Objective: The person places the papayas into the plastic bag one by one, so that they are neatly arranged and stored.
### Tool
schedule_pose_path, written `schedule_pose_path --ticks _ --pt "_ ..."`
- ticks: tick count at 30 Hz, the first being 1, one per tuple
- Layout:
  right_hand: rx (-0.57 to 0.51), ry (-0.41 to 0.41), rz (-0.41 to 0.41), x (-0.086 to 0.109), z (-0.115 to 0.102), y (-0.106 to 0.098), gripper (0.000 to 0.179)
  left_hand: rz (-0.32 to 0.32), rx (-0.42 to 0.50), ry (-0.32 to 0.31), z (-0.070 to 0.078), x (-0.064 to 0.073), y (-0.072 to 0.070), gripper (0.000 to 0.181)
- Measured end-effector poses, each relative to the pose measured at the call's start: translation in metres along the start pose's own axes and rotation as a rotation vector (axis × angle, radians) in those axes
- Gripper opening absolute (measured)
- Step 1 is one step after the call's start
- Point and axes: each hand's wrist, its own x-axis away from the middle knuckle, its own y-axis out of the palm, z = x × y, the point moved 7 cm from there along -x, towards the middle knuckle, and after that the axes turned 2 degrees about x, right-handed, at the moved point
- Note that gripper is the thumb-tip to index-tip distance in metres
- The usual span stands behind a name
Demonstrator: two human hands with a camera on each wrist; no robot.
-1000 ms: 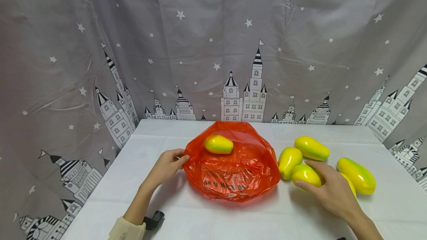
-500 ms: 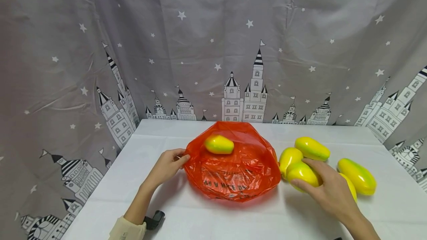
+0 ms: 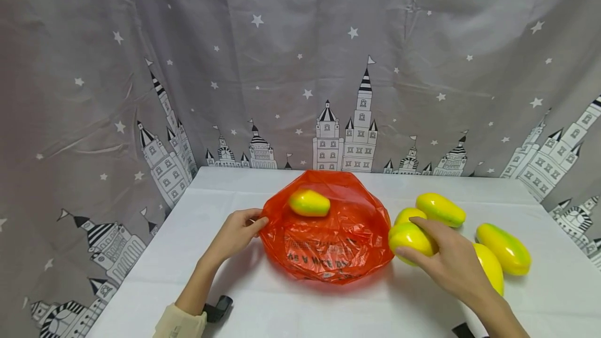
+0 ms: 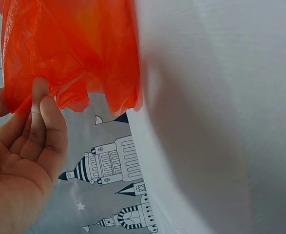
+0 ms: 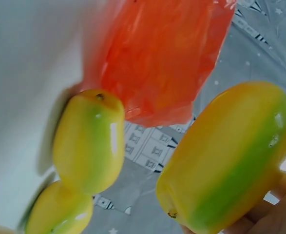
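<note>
A red plastic bag (image 3: pixel 328 249) with dark printing lies on the table, its mouth spread wide. One yellow-green papaya (image 3: pixel 310 203) rests inside, toward the back left. My left hand (image 3: pixel 237 233) pinches the bag's left rim between thumb and fingers; in the left wrist view the thin red film hangs from the fingertips. My right hand (image 3: pixel 453 260) grips another papaya (image 3: pixel 409 241), raised off the table by the bag's right rim. In the right wrist view this held papaya (image 5: pixel 225 161) shows a green stripe along its side.
Several more papayas lie to the right of the bag: one papaya (image 3: pixel 440 209) at the back, one papaya (image 3: pixel 504 249) farther right, one partly behind my right forearm. A white cloth (image 3: pixel 225 186) covers the table. A grey curtain (image 3: pixel 281 67) with castles hangs behind.
My right hand has lifted the papaya and carried it left, to beside the bag's rim. The left hand and bag have stayed put.
</note>
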Motion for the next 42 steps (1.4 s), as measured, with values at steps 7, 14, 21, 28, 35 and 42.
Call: schedule_pose_path --ticks 7,14,21,28,35,42 --pt "-0.042 -0.026 -0.027 -0.011 -0.017 0.008 0.062 0.006 0.001 0.003 0.001 0.000 -0.002 0.022" --pt "-0.072 -0.096 -0.031 -0.018 -0.027 0.017 0.059 -0.001 0.016 -0.008 0.000 0.000 -0.001 0.026" --pt "-0.101 -0.117 -0.047 -0.029 -0.040 0.026 0.060 0.002 0.012 -0.024 0.001 -0.001 -0.001 0.027" --pt "-0.138 -0.080 -0.109 -0.036 -0.053 0.040 0.068 0.003 0.016 -0.022 0.001 0.000 -0.001 0.026" --pt "-0.158 -0.131 -0.088 -0.040 -0.060 0.051 0.063 0.002 0.015 -0.024 0.000 0.000 0.000 0.026" --pt "-0.083 -0.143 -0.096 -0.043 -0.067 0.061 0.063 -0.002 0.011 -0.031 0.000 0.000 0.000 0.026"
